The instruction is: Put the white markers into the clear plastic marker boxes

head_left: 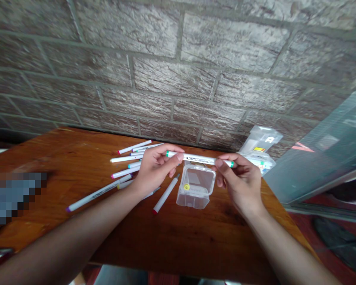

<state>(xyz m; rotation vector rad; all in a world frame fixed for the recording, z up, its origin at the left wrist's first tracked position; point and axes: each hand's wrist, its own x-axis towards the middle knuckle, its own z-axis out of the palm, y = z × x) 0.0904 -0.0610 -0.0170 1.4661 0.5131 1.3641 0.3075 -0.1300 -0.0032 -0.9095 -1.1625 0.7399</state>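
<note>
A white marker with green ends (199, 158) is held level above the table, its printed side toward me. My left hand (158, 166) pinches it near the left end, thumb in front. Near its right end, the thumb and fingers of my right hand (240, 180) close on it too. Below the marker, a small clear plastic box (195, 188) with a yellow sticker stands on the table. Left of that box lies a white marker with a red end (166, 194). Several more white markers lie around and partly behind my left hand, among them a purple-ended one (95, 193).
At the table's back right stands another clear plastic case (262, 140) with its lid up and markers inside. The wooden table (225, 233) meets a stone-block wall (154, 75) behind. A glass panel (323, 146) rises at the right. A pixelated patch covers something at the left.
</note>
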